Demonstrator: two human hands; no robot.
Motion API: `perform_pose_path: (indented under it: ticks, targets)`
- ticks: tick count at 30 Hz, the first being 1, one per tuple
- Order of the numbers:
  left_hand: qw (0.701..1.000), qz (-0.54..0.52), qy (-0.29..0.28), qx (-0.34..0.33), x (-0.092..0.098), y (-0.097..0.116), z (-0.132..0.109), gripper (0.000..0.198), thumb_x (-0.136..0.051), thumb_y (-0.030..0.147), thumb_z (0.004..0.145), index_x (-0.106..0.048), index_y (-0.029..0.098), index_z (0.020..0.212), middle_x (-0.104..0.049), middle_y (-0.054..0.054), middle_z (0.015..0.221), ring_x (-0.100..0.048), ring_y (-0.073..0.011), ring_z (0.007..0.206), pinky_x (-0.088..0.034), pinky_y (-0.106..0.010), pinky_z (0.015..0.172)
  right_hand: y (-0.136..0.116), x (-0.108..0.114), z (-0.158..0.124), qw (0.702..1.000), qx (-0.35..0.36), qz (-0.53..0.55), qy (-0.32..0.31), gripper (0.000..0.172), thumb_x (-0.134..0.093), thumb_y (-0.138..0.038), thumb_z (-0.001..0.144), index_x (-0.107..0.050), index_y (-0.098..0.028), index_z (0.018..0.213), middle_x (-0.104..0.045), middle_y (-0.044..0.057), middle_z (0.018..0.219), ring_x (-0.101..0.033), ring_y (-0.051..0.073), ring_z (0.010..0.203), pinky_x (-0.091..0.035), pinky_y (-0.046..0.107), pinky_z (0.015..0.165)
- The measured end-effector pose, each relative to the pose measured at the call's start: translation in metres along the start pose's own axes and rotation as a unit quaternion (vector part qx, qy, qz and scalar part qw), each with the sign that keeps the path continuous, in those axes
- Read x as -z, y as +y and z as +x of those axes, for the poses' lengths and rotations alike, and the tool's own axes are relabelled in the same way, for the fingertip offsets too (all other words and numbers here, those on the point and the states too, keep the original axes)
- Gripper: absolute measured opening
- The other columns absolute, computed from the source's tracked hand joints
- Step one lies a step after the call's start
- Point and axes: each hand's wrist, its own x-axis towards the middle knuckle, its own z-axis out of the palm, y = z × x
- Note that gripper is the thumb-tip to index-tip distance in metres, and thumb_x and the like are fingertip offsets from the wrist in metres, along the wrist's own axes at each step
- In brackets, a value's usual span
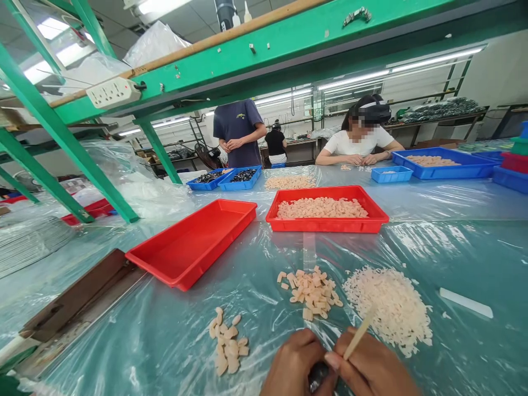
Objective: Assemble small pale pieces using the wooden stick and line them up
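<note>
My left hand [292, 366] is closed round a small dark object [318, 376] at the bottom edge of the view. My right hand [371, 368] pinches a thin pale stick [359, 333] that slants up and to the right, its lower end at the dark object. Just beyond my hands lie three loose heaps on the plastic-covered table: small beige pieces [226, 341] at the left, squarer beige pieces [312, 291] in the middle, and a mound of tiny white bits [391, 308] at the right.
An empty red tray [193, 242] sits left of centre; a second red tray [330, 223] holds beige pieces. Blue trays [437, 168] stand further back. A seated person and a standing person are across the table. Green frame posts [66, 143] rise at left. A white strip [466, 302] lies right.
</note>
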Motion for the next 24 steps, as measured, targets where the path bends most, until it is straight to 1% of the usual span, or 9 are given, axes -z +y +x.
perform_pose_path:
  ticks: [3, 7, 10, 13, 15, 17, 19, 21, 24]
  targets:
    - [1.0, -0.021, -0.008, 0.004, 0.001, 0.001, 0.001, 0.013, -0.059, 0.01, 0.068, -0.07, 0.015, 0.075, -0.067, -0.008, 0.081, -0.061, -0.019, 0.074, -0.045, -0.023, 0.066, -0.002, 0.006, 0.003, 0.991, -0.091, 0.102, -0.005, 0.045, -0.028, -0.038, 0.097, -0.051, -0.019, 0.063, -0.053, -0.001, 0.059, -0.054, 0.013, 0.053, -0.041, 0.02, 0.051]
    - [1.0, -0.019, 0.001, -0.011, -0.003, -0.005, 0.0, 0.017, -0.06, 0.008, 0.067, -0.071, 0.015, 0.078, -0.067, -0.008, 0.082, -0.061, -0.0192, 0.075, -0.045, -0.023, 0.068, -0.003, 0.006, 0.005, 0.984, -0.097, 0.148, -0.027, 0.044, -0.03, -0.039, 0.096, -0.052, -0.018, 0.064, -0.052, -0.001, 0.061, -0.056, 0.014, 0.056, -0.041, 0.02, 0.053]
    - [0.999, -0.019, 0.024, -0.02, -0.01, -0.012, -0.002, 0.016, -0.06, 0.009, 0.065, -0.07, 0.017, 0.076, -0.066, -0.006, 0.081, -0.061, -0.0185, 0.075, -0.044, -0.022, 0.067, -0.002, 0.004, 0.004, 0.985, -0.086, 0.146, -0.036, 0.043, -0.03, -0.037, 0.096, -0.052, -0.019, 0.064, -0.054, -0.001, 0.062, -0.057, 0.014, 0.057, -0.042, 0.02, 0.054]
    - [0.999, -0.007, 0.025, -0.019, -0.013, -0.014, -0.002, 0.013, -0.059, 0.01, 0.065, -0.068, 0.017, 0.073, -0.063, -0.005, 0.076, -0.058, -0.0174, 0.07, -0.042, -0.021, 0.063, -0.001, 0.001, 0.003, 0.991, -0.067, 0.113, -0.032, 0.041, -0.03, -0.035, 0.097, -0.051, -0.02, 0.065, -0.056, 0.0, 0.062, -0.058, 0.014, 0.057, -0.042, 0.02, 0.053]
    - [0.999, -0.002, 0.03, -0.013, -0.013, -0.012, -0.002, 0.008, -0.058, 0.009, 0.064, -0.063, 0.016, 0.065, -0.06, -0.003, 0.071, -0.056, -0.0164, 0.066, -0.04, -0.021, 0.059, -0.001, -0.003, 0.002, 0.998, -0.029, 0.052, -0.025, 0.041, -0.03, -0.034, 0.097, -0.051, -0.02, 0.065, -0.059, 0.0, 0.063, -0.057, 0.014, 0.059, -0.042, 0.022, 0.055]
    - [1.0, -0.001, 0.025, -0.003, -0.01, -0.008, 0.0, 0.009, -0.058, 0.006, 0.06, -0.058, 0.015, 0.059, -0.057, -0.002, 0.067, -0.054, -0.0154, 0.062, -0.038, -0.02, 0.056, -0.001, -0.007, 0.001, 0.999, 0.037, -0.019, -0.013, 0.043, -0.03, -0.035, 0.098, -0.05, -0.02, 0.062, -0.059, 0.0, 0.061, -0.056, 0.015, 0.058, -0.04, 0.024, 0.056]
    - [1.0, 0.0, 0.012, 0.004, -0.007, -0.004, 0.001, 0.012, -0.057, 0.003, 0.059, -0.056, 0.015, 0.057, -0.057, -0.002, 0.067, -0.054, -0.0154, 0.062, -0.038, -0.02, 0.056, -0.001, -0.008, 0.0, 0.997, 0.066, -0.036, -0.004, 0.046, -0.028, -0.037, 0.098, -0.049, -0.02, 0.06, -0.056, -0.001, 0.058, -0.053, 0.015, 0.056, -0.039, 0.025, 0.056]
    - [1.0, -0.005, 0.008, 0.009, -0.004, -0.003, 0.001, 0.012, -0.057, 0.003, 0.062, -0.06, 0.015, 0.062, -0.059, -0.004, 0.071, -0.056, -0.0161, 0.065, -0.039, -0.02, 0.058, -0.002, -0.004, 0.001, 1.0, 0.023, 0.01, 0.014, 0.047, -0.029, -0.039, 0.098, -0.047, -0.02, 0.059, -0.052, -0.002, 0.056, -0.052, 0.014, 0.055, -0.039, 0.024, 0.055]
    - [1.0, -0.026, 0.006, -0.005, -0.002, -0.004, -0.002, 0.015, -0.058, 0.002, 0.064, -0.065, 0.015, 0.07, -0.063, -0.005, 0.077, -0.058, -0.0176, 0.073, -0.042, -0.021, 0.066, -0.004, 0.008, 0.004, 0.989, -0.085, 0.104, 0.066, 0.044, -0.032, -0.041, 0.096, -0.045, -0.021, 0.059, -0.048, -0.002, 0.059, -0.053, 0.015, 0.058, -0.04, 0.022, 0.054]
